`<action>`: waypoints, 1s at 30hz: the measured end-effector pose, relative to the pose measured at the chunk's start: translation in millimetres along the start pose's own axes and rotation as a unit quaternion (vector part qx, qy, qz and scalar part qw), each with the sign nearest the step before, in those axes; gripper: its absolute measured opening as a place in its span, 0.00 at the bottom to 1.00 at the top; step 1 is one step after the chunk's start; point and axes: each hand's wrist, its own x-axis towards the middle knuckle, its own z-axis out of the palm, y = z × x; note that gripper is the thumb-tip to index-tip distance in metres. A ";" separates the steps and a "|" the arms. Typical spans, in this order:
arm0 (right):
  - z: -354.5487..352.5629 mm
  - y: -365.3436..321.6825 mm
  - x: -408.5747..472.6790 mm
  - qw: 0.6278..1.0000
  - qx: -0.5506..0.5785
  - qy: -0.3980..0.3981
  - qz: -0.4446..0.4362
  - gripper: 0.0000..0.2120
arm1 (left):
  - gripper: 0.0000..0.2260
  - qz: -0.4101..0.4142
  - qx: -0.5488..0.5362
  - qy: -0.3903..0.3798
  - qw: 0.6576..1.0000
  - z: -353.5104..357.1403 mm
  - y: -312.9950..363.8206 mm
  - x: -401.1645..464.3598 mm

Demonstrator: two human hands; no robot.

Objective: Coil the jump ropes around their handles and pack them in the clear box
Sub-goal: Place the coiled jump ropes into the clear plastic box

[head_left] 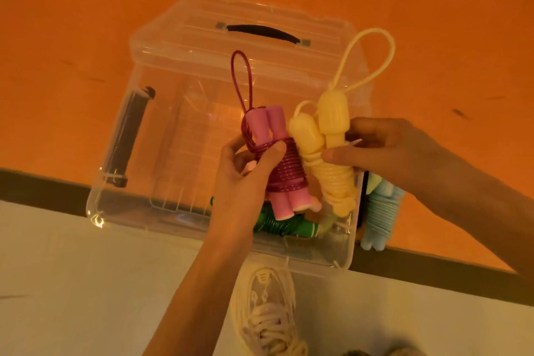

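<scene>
Head cam: pink rope point(284, 170) & yellow rope point(332, 159) held upright, loops up.

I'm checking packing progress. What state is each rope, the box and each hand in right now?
Pink rope: coiled round its handles, gripped by left hand over the box.
Yellow rope: coiled, held by right hand.
Green rope: coiled, lying inside the box.
Blue rope: coiled, outside the box.
Box: open.
</scene>
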 end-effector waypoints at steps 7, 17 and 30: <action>20.6 -5.4 33.8 0.991 -0.134 -0.011 -0.025 0.11 | 0.19 -0.027 -0.065 0.064 0.995 -17.9 -11.7 7.1; 57.7 14.9 80.9 0.951 -0.305 0.033 -0.038 0.09 | 0.20 -0.033 -0.087 0.128 0.987 -27.0 -20.6 10.9; 71.7 23.8 111.5 0.910 -0.412 -0.031 -0.033 0.16 | 0.21 -0.021 -0.114 0.149 0.982 -28.2 -22.4 6.1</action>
